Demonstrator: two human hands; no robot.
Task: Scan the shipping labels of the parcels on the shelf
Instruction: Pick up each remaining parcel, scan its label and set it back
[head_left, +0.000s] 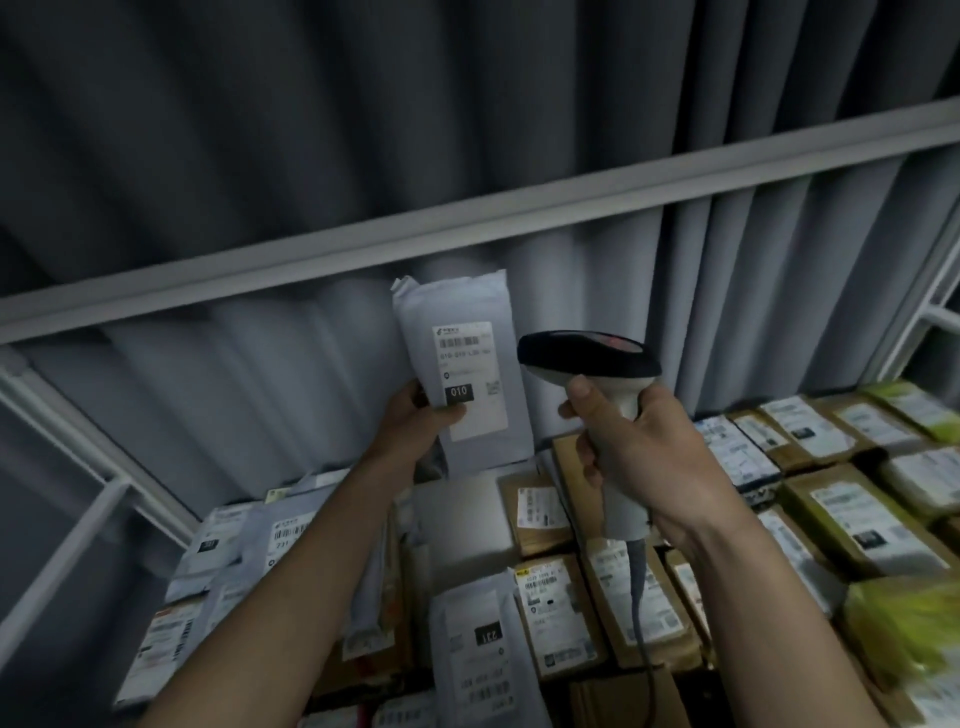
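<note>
Two hands work: left hand fingers clasp a grey parcel upright; right hand fingers wrap the scanner handle, just beside its label.

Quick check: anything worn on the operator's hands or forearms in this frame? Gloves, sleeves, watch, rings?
Nothing visible. The left hand and right hand are ungloved, and both forearms are uncovered down to the frame's bottom edge, so no sleeves show. No watch, wristband or ring can be seen, though the picture is dim and slightly blurred.

hands: 2 | barcode scanner: 1 | grey parcel held up: 1 | shelf parcels: too many to count
</note>
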